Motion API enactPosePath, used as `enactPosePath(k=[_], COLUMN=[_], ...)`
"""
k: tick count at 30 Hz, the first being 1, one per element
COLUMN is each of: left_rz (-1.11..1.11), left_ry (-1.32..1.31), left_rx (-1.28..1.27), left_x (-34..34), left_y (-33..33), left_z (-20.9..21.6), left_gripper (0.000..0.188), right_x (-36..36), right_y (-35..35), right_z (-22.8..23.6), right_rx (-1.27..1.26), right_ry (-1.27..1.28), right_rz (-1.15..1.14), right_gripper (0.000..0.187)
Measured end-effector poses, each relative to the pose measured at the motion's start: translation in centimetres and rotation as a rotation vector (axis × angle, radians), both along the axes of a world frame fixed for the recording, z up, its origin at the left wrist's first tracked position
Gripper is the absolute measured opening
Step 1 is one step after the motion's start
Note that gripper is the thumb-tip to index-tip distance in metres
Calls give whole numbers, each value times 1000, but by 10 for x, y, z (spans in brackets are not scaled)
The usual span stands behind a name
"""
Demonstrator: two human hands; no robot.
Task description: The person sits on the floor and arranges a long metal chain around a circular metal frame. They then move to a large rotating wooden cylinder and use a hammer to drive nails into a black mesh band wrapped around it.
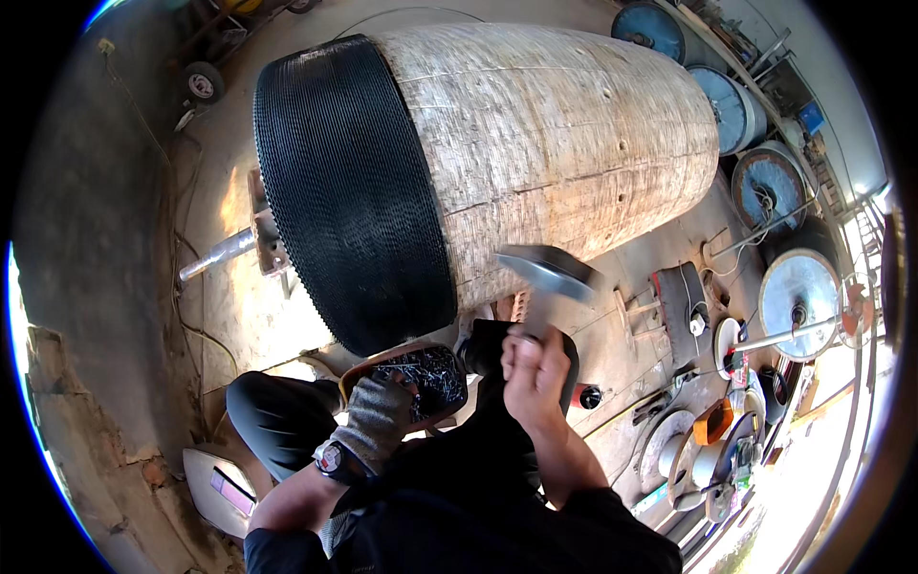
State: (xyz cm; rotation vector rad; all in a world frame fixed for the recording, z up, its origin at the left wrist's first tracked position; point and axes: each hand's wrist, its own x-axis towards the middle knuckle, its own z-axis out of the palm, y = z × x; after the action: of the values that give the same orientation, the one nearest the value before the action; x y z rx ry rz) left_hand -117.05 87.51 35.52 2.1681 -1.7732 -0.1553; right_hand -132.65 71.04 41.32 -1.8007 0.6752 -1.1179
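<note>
A hammer (552, 273) with a broad metal head, blurred by motion, is raised in my bare right hand (535, 368), whose fingers are wrapped round its handle. My left hand (378, 407), in a grey knit glove, reaches into a brown-rimmed container (449, 418) between my legs. Inside lie many small, thin, shiny pieces (427, 375) that look like nails. The left fingertips are hidden among them. In front of me lies a big pale wooden drum (564, 134), its left end covered by a wide band of ridged black strip (354, 191). The hammer overlaps the drum's near side in view.
A metal shaft (218, 256) sticks out left of the drum. Several large metal-ended rollers (798, 304) stand along the right. Nearer are spools (666, 445), an orange container (712, 421) and a dark cushion-like block (679, 311). A cable (206, 335) runs over the floor at left.
</note>
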Motion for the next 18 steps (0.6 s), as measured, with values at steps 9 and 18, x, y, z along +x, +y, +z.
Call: enactPosePath(k=[9,18], left_rz=[55,165], left_ry=[-169,-542], left_rx=[-693,-874], left_x=[59,126], left_y=[-62,-107], left_z=[107,129], left_gripper=[38,33], right_x=[6,13], right_y=[-6,-19], right_z=[-7,-24], right_rx=[57,-138], right_ry=[196,366], right_rz=[-1,-63], right_gripper=[24,22])
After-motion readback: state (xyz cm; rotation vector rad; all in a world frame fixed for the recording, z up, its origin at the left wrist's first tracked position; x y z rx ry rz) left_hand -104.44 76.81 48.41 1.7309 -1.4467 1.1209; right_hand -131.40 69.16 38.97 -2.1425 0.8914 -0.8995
